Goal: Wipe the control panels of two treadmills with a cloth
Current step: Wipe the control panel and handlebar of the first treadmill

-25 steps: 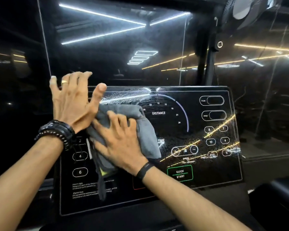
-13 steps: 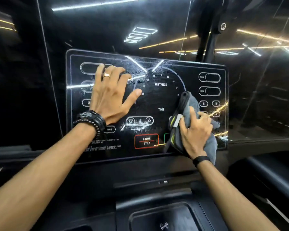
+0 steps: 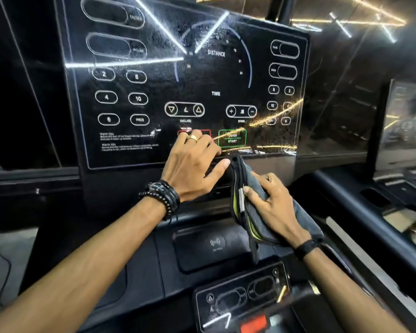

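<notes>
Two hands sit low against the treadmill's control panel (image 3: 154,92), which fills the view from ten to one o'clock. Your left hand (image 3: 192,164) lies at the panel's bottom edge, fingers loosely spread and fairly straight, the fingertips over the red-outlined button (image 3: 205,132); the thumb points toward three o'clock, just beside the cloth. It wears a gold ring (image 3: 193,138) and dark beaded bracelets (image 3: 162,195) at the wrist.

Your right hand (image 3: 271,205) lies at four o'clock from the left one, below the panel's lower edge. Its fingers curl over the grey cloth (image 3: 255,188), gripping it bunched, with a dark hem and a yellow-green strip showing along the cloth's left side and a loose end hanging down. A black band (image 3: 306,247) circles that wrist.

The green QUICK START button (image 3: 232,138) sits just right of your left fingertips. Light streaks reflect across the glossy panel. Toward six o'clock lie a wireless charging pad (image 3: 209,246) and a smaller button strip (image 3: 240,296).
</notes>
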Tool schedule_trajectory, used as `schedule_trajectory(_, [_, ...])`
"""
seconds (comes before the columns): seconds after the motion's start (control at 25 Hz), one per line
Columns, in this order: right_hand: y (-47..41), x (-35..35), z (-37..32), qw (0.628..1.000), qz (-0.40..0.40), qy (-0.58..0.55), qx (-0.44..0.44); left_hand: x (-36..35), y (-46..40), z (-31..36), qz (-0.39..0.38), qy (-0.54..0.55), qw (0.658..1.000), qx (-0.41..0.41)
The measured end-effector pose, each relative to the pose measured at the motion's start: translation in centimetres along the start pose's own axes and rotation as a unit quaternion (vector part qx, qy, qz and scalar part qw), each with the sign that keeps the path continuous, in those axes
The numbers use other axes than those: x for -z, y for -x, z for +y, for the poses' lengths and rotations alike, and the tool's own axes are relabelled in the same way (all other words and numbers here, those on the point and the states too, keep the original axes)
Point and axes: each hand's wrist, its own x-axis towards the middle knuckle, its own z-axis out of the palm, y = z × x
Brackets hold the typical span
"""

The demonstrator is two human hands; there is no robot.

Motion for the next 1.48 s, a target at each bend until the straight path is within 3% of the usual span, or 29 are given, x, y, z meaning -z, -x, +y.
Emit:
schedule_trajectory(0.2, [5.1, 1.8, -0.5, 0.999, -0.010, -0.022, -0.044, -0.1, 5.0, 4.2, -0.024, 0.141, 0.988, 0.064])
schedule_trajectory(0.36, [9.6, 2.5, -2.4, 0.999, 0.005, -0.041, -0.025, 1.3, 10.5, 6.8, -0.063, 0.164, 0.972, 0.158])
schedule_trajectory(0.68, [19.4, -1.0, -5.3, 0.999, 0.035, 0.018, -0.009, 4.2, 20.7, 12.8, -0.132, 0.024, 0.947, 0.292])
schedule_trajectory(0.88, [22.7, -4.7, -6.6, 0.995, -0.025, 0.100, -0.013, 4.6, 27.5, 13.4, -0.270, -0.050, 0.892, 0.359])
schedule_trajectory(1.0, [22.7, -5.5, -7.0, 0.994, -0.007, 0.106, -0.036, 4.7, 29.1, 13.8, -0.311, -0.079, 0.870, 0.374])
schedule_trajectory(1.32, [22.7, -7.3, -8.6, 0.990, 0.011, 0.128, -0.066, 4.9, 28.8, 14.3, -0.350, -0.104, 0.854, 0.370])
schedule_trajectory(1.48, [22.7, -6.4, -7.0, 0.988, -0.025, 0.147, 0.041, 5.1, 28.8, 14.3, -0.354, -0.097, 0.854, 0.370])
